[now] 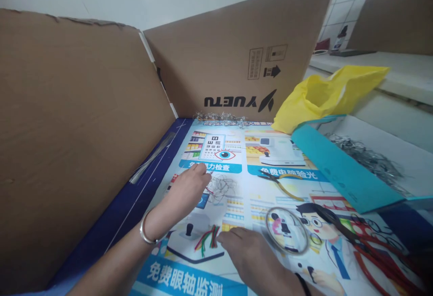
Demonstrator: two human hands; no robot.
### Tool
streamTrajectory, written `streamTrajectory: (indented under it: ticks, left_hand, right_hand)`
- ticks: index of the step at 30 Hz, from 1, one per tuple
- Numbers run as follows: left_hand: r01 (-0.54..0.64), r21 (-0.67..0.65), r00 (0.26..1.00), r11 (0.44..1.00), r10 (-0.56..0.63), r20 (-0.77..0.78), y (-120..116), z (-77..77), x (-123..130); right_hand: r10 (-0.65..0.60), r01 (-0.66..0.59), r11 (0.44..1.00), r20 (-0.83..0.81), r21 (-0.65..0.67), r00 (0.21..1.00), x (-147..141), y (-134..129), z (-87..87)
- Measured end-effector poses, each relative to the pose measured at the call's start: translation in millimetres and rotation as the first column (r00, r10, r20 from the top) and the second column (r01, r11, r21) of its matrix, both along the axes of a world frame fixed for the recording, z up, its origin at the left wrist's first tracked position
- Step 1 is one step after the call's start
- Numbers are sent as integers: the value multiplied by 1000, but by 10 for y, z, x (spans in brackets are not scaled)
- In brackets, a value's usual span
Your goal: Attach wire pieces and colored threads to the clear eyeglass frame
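Observation:
My left hand (pixel 189 185), with a silver bangle at the wrist, reaches over the sheet with its fingers curled together. Just beside its fingertips lies a loose tangle of thin wire (pixel 222 188), and a little red shows there. What the fingers hold, if anything, is hidden. Nearer to me, my right hand (pixel 248 248) has its thumb and fingers closed at the end of a small bundle of red and green cords (pixel 211 239). The cords' free ends fan out to the left on the sheet.
Yellow-handled pliers (pixel 284 185), a wire ring (pixel 287 230) and red-handled scissors (pixel 368 251) lie rightward. A blue box (pixel 352 174) of wire pieces and a yellow bag (pixel 324 95) stand beyond. Cardboard walls (pixel 223 61) enclose the back and left. Clear scraps (pixel 223 118) lie behind.

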State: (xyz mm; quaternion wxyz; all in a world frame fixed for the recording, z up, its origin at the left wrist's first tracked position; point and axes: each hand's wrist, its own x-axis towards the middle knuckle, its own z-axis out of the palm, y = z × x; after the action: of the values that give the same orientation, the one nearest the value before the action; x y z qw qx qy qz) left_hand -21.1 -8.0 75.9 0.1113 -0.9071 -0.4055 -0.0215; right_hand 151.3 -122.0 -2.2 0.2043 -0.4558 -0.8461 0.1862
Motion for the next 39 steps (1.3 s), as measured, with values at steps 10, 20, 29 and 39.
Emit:
streamTrajectory:
  ticks: [10, 20, 29, 39]
  left_hand:
    - [3, -90, 982, 996, 15, 189, 140, -114, -213]
    - [28, -69, 920, 997, 2, 391, 199, -145, -293]
    - [125, 72, 825, 990, -144, 547, 177, -306, -224]
    - [231, 0, 748, 973, -178, 640, 108, -359, -144]
  right_hand:
    - [-54, -7, 969, -237, -248, 970, 64, 68, 69]
    - [-286, 172, 907, -261, -385, 922, 156, 106, 98]
    - [-443, 183, 751, -279, -635, 852, 182, 211, 279]
    - [-757, 22, 596, -553, -803, 348, 124, 253, 281]
